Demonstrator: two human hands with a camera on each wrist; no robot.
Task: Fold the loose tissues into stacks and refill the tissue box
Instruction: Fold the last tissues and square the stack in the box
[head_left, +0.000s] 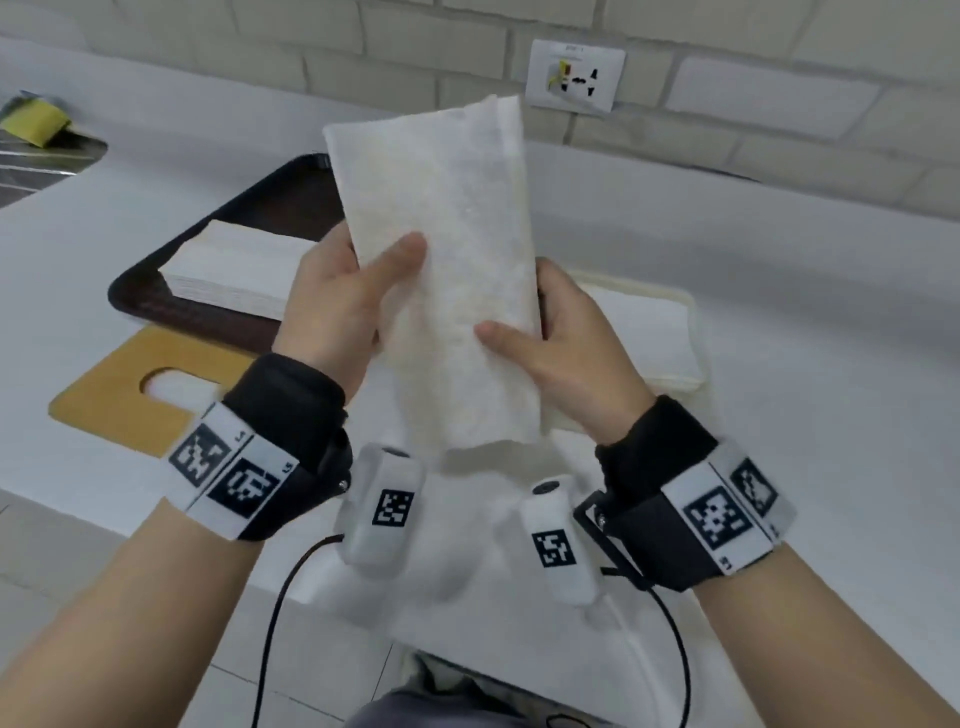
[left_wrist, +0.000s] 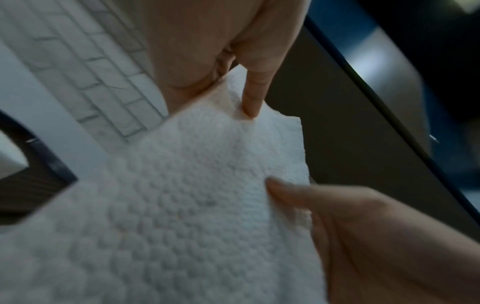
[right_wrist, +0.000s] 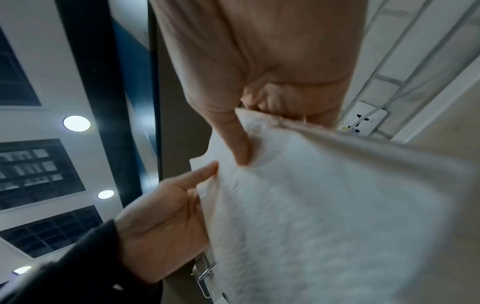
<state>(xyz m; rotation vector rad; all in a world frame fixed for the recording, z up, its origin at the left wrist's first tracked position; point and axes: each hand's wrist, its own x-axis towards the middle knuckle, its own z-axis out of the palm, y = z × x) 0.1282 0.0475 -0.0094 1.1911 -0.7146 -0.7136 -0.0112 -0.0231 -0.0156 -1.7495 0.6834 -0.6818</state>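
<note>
A folded white tissue (head_left: 447, 234) stands upright in the air above the counter, held between both hands. My left hand (head_left: 384, 280) pinches its left edge, thumb on the front. My right hand (head_left: 519, 332) pinches the right edge lower down. The left wrist view shows the embossed tissue (left_wrist: 182, 205) under my left thumb (left_wrist: 252, 98). The same tissue (right_wrist: 311, 205) fills the right wrist view, with my right thumb (right_wrist: 239, 144) pressing on it. A cream tissue box (head_left: 691, 312) with tissues inside sits behind my right hand. A neat tissue stack (head_left: 234, 270) lies on the dark tray (head_left: 150, 306).
A wooden lid (head_left: 104, 400) with a slot lies at the front left. More loose white tissue (head_left: 467, 561) lies at the counter's near edge under my wrists. A sink with a yellow sponge (head_left: 36, 122) is at the far left. A wall socket (head_left: 574, 75) sits behind.
</note>
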